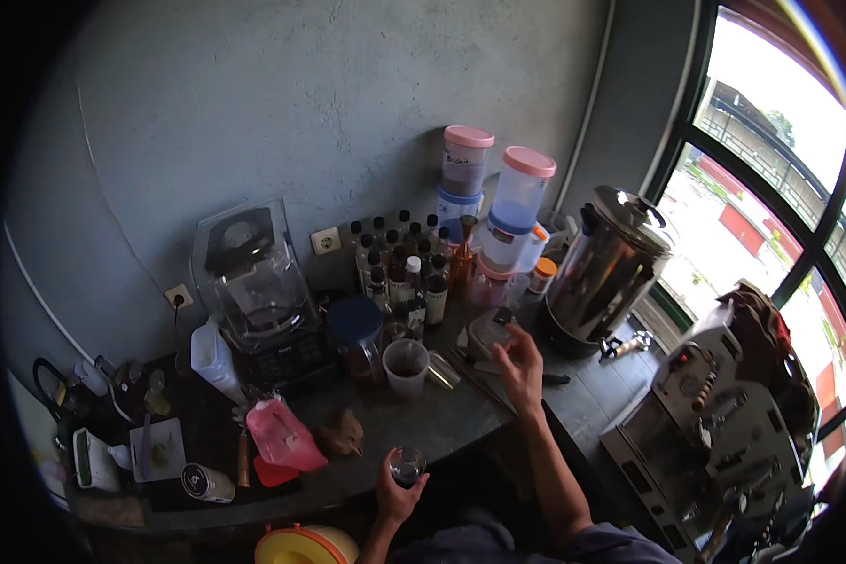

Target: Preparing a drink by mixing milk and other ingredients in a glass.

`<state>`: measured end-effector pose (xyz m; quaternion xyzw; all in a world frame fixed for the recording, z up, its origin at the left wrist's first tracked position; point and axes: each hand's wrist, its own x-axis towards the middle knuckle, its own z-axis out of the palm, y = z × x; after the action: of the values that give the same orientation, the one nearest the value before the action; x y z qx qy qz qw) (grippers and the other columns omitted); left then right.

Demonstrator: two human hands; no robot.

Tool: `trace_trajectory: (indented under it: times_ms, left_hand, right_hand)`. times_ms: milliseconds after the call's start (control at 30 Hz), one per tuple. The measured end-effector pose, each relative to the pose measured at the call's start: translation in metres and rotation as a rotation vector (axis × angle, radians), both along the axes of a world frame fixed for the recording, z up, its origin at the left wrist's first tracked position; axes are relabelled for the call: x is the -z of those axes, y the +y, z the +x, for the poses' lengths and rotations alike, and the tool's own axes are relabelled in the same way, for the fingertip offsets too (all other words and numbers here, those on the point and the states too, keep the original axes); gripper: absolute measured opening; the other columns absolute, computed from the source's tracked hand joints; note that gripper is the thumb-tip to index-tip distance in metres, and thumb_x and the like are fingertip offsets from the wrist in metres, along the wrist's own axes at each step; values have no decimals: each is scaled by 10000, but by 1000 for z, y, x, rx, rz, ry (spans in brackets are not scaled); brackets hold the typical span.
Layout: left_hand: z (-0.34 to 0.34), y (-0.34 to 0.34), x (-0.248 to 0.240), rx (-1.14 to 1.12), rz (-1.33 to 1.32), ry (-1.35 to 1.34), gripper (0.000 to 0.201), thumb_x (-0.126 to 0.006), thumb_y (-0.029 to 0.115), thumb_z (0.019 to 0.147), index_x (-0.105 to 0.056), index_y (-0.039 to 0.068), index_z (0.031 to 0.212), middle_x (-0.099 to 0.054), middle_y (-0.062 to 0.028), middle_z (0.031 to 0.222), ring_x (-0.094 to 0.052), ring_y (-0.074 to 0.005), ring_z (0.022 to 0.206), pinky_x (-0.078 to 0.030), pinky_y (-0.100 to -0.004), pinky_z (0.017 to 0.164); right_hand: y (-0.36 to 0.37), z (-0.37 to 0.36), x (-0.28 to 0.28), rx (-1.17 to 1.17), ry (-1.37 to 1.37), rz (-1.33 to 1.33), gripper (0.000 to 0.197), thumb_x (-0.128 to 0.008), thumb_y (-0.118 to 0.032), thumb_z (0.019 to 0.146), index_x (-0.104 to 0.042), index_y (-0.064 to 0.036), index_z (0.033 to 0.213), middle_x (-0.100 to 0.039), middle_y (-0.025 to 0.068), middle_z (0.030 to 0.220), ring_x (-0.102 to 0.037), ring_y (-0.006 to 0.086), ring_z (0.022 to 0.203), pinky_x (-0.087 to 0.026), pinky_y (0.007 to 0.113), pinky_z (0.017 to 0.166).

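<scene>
A grey, scuffed wall (pixel 282 122) fills most of the background, with a dark-framed window (pixel 738 188) to the right and a dark counter (pixel 446 428) curving along below it. On the right stands a metal espresso machine (pixel 719 399), dark cloth draped over its top; beyond it rises a shiny lidded steel urn (pixel 603 273). A blender (pixel 254 273) under a clear cover sits on the left, against the wall. Two stacks of canisters (pixel 526 188), topped with pink lids, stand between the urn and a cluster of dark-capped bottles (pixel 412 282). Nearer the front edge lies a translucent pink pitcher (pixel 282 434), and farther back a jar with a blue lid (pixel 355 321) stands near a clear plastic cup (pixel 406 365). The right hand (pixel 520 369) hovers over the counter, fingers parted and loosely bent, just beside a low, see-through container (pixel 485 333) with a dark top piece; whether the fingertips touch it, I cannot tell. The left hand (pixel 397 493) is held low before the counter's front edge, thumb and fingers curled around a small glass (pixel 408 463) — colourless, transparent, round-mouthed, its rim facing up toward the camera and its inside looking dark; any contents are too unclear to tell.
</scene>
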<state>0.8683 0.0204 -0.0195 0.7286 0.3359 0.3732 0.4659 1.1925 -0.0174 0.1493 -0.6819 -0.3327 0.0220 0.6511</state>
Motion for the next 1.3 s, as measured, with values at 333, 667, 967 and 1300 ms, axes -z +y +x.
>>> trace_trajectory:
  times_ms: [333, 667, 967, 1300]
  left_hand:
    - [98, 33, 29, -132, -26, 83, 916, -1030, 226, 798, -539, -16, 1533, -693, -217, 1442, -683, -360, 1334, -543, -480, 1124]
    - [97, 35, 146, -160, 14, 89, 868, -915, 314, 974, -463, 63, 1671, -630, -197, 1529, -648, -329, 1363, -568, -516, 1129]
    - [87, 43, 131, -89, 61, 329, 985, -987, 331, 888, -456, 31, 1661, -624, -224, 1504, -648, -358, 1341, -576, -527, 1116]
    - [91, 58, 148, -22, -103, 329, 974, -966, 318, 913, -428, 22, 1669, -598, -208, 1517, -649, -354, 1317, -585, -529, 1109]
  right_hand:
    - [166, 327, 84, 464, -140, 102, 823, -745, -16, 934, -394, -38, 1678, -538, 268, 1551, -546, 437, 1427, -413, 531, 1230]
    - [193, 414, 78, 562, -286, -95, 684, -874, -60, 825, -635, -140, 1460, -562, 236, 1384, -562, 461, 1347, -495, 535, 1130]
    - [194, 420, 75, 544, -225, -212, 951, -892, -177, 830, -502, -186, 1697, -473, 307, 1458, -547, 496, 1337, -469, 549, 1154]
    - [198, 419, 90, 382, -22, -51, 832, -922, -161, 866, -477, -10, 1553, -654, 239, 1500, -685, 431, 1328, -550, 468, 1114]
